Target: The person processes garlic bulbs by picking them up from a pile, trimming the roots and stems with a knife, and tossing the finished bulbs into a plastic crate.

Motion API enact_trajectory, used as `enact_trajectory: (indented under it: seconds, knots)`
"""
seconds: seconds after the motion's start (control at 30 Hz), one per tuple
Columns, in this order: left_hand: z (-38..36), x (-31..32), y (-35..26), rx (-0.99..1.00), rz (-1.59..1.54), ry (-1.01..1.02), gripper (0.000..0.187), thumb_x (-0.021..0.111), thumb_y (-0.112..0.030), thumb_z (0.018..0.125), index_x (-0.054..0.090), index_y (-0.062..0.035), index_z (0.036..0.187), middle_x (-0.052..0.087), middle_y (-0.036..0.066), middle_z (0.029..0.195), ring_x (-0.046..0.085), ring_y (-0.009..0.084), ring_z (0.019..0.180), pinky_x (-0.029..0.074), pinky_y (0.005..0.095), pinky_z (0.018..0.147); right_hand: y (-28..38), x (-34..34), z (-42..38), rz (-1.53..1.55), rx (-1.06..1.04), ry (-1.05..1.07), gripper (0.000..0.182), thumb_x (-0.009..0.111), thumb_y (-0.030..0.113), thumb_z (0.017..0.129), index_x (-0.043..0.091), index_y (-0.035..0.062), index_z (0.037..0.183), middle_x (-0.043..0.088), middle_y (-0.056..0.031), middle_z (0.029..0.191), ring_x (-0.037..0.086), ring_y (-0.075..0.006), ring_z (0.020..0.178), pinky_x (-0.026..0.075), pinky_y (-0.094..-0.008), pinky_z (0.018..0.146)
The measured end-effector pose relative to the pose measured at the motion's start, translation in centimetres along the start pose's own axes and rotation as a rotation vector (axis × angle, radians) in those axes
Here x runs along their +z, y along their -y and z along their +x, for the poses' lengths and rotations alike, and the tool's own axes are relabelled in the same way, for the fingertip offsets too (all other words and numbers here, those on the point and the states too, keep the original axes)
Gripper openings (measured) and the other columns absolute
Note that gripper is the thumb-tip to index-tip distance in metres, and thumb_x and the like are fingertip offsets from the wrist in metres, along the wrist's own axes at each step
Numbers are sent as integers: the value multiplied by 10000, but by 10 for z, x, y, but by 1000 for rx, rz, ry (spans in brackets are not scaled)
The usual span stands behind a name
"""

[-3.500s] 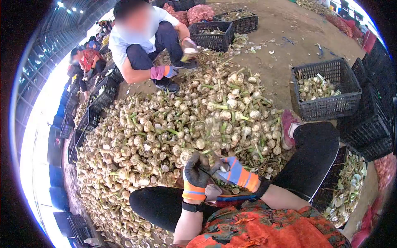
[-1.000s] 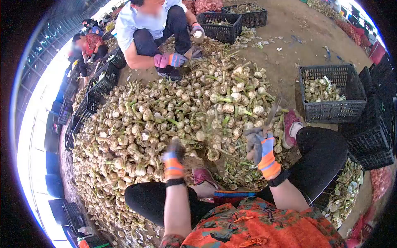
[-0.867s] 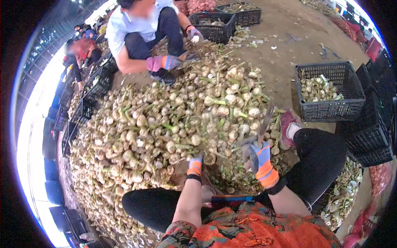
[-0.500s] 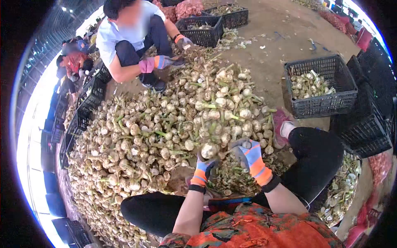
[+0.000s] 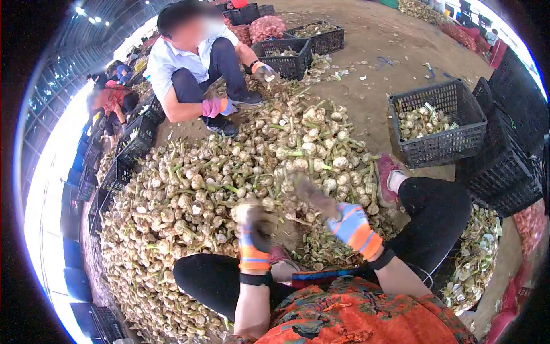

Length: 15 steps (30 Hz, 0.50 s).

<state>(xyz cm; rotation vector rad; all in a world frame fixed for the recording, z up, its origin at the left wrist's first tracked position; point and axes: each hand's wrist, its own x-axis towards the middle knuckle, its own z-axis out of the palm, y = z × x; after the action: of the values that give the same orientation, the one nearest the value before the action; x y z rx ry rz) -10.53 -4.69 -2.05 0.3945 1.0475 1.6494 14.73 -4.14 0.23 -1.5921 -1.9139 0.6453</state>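
Where garlic heap [image 5: 229,172] ends, bare dirt floor [image 5: 378,86] holds black crates [image 5: 441,123].

- Garlic heap [image 5: 229,166]: centre of the floor, directly before the wearer's knees, spreading left and toward the near left edge.
- Left hand [image 5: 252,229] and right hand [image 5: 338,215]: at the heap's near edge, side by side (both blurred).
- Crate [image 5: 438,123]: right of the heap, on bare floor, garlic bulbs inside.
- Stacked crates [image 5: 510,155]: farther right, just beside that crate.
- Trimmings pile [image 5: 475,258]: near right, beside the wearer's right leg.
- Co-worker [image 5: 195,63]: crouched at the heap's far side, gloved hand [image 5: 215,106] near its edge.
- Two far crates [image 5: 303,46]: behind the heap, right of the co-worker.
- Row of crates [image 5: 123,160]: along the heap's left side.
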Motion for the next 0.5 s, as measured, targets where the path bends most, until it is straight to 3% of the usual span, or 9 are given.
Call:
enact_trajectory:
  seconds: [0.07, 0.13, 0.17, 0.23, 0.3, 0.37, 0.4, 0.43, 0.5]
  knots:
    - [-22, 30, -84, 268, -440, 98, 296, 589, -330, 787, 549, -92, 960, 576, 41, 894, 535, 151, 699, 466, 266, 591, -7, -13, 5, 327, 80, -102, 150, 543, 98, 703, 611, 17, 809, 607, -89, 677, 549, -198, 554, 423, -275, 504]
    - [44, -112, -124, 660, -624, 397, 369, 634, -333, 747, 540, -49, 964, 564, 75, 1000, 552, 154, 761, 464, 254, 630, -2, -27, 10, 865, 218, -125, 132, 493, 2, 734, 616, -8, 781, 579, -10, 636, 465, -55, 507, 354, -189, 458]
    - [2, -42, -151, 447, -1002, 300, 370, 581, -280, 787, 524, -17, 1040, 555, 110, 1055, 554, 198, 852, 475, 314, 685, -1, -29, 13, 1035, 318, -143, 132, 493, -10, 733, 612, -31, 788, 579, -38, 621, 459, -72, 472, 346, -205, 429]
    - [30, -59, -147, 406, -894, 415, 441, 645, -356, 736, 543, -42, 1029, 577, 91, 1019, 555, 200, 877, 472, 328, 769, -12, -11, 20, 881, 188, -216, 159, 474, -25, 738, 611, -33, 818, 578, -43, 621, 449, -70, 458, 328, -205, 408]
    - [85, -69, -85, 428, -618, -140, 416, 632, -361, 743, 557, -64, 1024, 575, 82, 1026, 552, 215, 878, 454, 391, 794, -18, 4, 24, 1253, 376, 10, 155, 481, -30, 733, 606, -33, 824, 586, -52, 636, 463, -70, 463, 340, -201, 413]
    - [129, -94, 13, -211, -528, -271, 274, 492, -338, 826, 573, -125, 979, 588, 69, 977, 550, 228, 822, 439, 411, 726, -15, 23, 19, 950, 307, -59, 108, 534, -15, 734, 605, -10, 815, 621, -53, 745, 557, -97, 668, 456, -239, 584]
    - [116, -88, 52, 37, 242, -129, 274, 431, -334, 850, 576, -133, 968, 602, 68, 939, 553, 223, 799, 443, 371, 699, -12, 23, 20, 850, 240, -14, 119, 528, -26, 734, 600, -7, 827, 620, -55, 754, 559, -97, 682, 462, -240, 589]
    - [124, -84, 83, 31, 243, -131, 274, 431, -334, 850, 576, -133, 968, 602, 68, 939, 553, 223, 799, 443, 371, 699, -4, 19, 22, 747, 172, 28, 131, 521, -37, 735, 596, -4, 838, 619, -57, 762, 562, -97, 695, 468, -240, 594]
    - [156, -91, 143, -499, 0, -281, 300, 399, -271, 866, 541, -137, 1094, 602, 40, 987, 559, 201, 841, 443, 329, 741, 7, 13, 26, 785, 259, 59, 143, 519, -42, 737, 589, -2, 855, 618, -58, 771, 562, -97, 696, 470, -233, 597]
